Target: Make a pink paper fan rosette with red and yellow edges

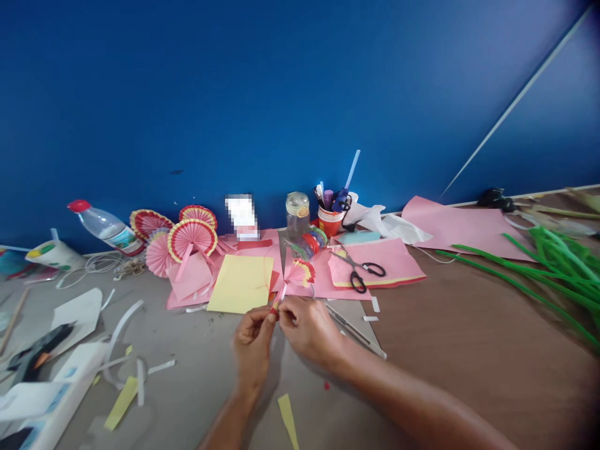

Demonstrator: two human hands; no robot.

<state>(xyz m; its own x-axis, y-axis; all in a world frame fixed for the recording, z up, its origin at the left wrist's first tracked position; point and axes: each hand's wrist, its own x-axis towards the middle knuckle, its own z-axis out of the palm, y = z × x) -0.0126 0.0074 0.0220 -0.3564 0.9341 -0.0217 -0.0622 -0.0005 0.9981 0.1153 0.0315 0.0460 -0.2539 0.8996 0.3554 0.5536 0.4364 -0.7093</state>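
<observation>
Near the middle of the table, both hands meet at a small pleated paper fan (298, 274), pink with a yellow and red edge. My left hand (254, 334) pinches its narrow, reddish end between thumb and fingertips. My right hand (310, 326) is closed beside it, fingers curled at the same end; what exactly its fingertips grip is hidden. Just beyond the hands lie a yellow paper sheet (241, 284) and pink paper (317, 289). Black-handled scissors (360, 275) rest on a pink sheet to the right. Several finished pleated fans (192, 240) lean together at the back left.
A clear bottle with a red cap (110, 230) leans at the left. A jar (297, 212) and a red cup of pens (330, 220) stand by the blue wall. A glue gun (40, 355) and power strip (70, 381) lie left; green stems (553, 269) lie right.
</observation>
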